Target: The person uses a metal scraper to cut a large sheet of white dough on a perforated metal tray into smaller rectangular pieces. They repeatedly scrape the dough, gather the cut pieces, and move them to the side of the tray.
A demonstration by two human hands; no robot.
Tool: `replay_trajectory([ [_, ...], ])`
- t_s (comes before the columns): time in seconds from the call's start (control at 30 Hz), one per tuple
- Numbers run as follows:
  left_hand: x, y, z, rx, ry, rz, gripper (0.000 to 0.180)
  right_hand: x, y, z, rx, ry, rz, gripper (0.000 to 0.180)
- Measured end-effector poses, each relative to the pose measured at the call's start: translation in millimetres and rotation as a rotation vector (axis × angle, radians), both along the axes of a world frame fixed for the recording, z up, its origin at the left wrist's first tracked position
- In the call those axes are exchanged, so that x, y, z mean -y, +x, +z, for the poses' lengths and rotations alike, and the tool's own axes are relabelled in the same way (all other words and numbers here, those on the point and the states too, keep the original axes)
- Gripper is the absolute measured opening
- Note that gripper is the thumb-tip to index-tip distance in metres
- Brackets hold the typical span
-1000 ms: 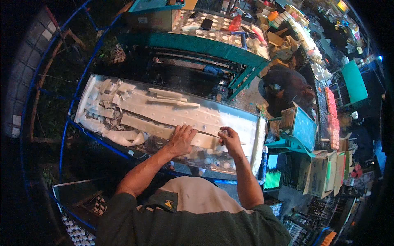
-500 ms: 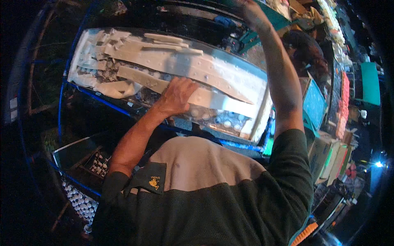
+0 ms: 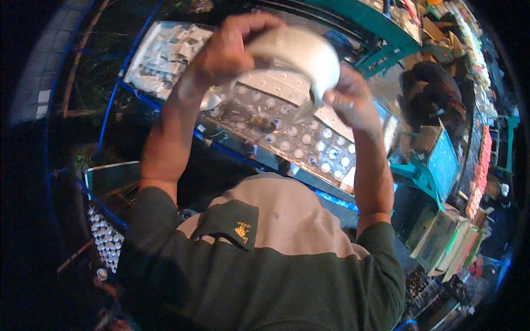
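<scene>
Strip [image 3: 295, 41] now lifted off tray [image 3: 391, 132]. Left hand [image 3: 227, 51] and right hand [image 3: 354, 102] grip it, so middle bends up between fingers. Discs [image 3: 298, 153] below fingers.

At the upper centre of the frame, the left hand [image 3: 223, 55] and the right hand [image 3: 353, 102] hold a bent cream strip [image 3: 301, 49] over a long worktop [image 3: 234, 116], where pale round pieces [image 3: 298, 153] sit in rows near the middle. Pale scraps [image 3: 171, 47] lie heaped on the worktop's upper-left end. White rounded objects [image 3: 107, 238] fill the lower left, while folded cardboard [image 3: 441, 240] stands at the lower right.
</scene>
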State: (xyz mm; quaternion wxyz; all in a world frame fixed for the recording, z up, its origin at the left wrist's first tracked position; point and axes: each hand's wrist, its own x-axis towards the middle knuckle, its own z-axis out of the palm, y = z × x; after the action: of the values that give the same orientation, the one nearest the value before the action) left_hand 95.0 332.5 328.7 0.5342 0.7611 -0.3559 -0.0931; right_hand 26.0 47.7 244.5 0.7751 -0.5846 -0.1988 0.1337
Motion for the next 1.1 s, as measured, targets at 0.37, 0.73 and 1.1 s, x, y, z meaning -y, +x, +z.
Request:
replay_trajectory([
  [0.37,-121,137,5,-0.626,-0.876,-0.411,0.047,-118,113,83,-0.052,0.063,0.218,0.061],
  [0.73,-115,63,-31,-0.591,-1.137,0.355,0.064,-202,98,-3,-0.151,-0.310,0.229,0.064],
  [1.1,-79,93,-131,-0.909,-1.060,0.333,0.052,-155,71,-43,-0.479,-0.267,-0.027,0.045],
])
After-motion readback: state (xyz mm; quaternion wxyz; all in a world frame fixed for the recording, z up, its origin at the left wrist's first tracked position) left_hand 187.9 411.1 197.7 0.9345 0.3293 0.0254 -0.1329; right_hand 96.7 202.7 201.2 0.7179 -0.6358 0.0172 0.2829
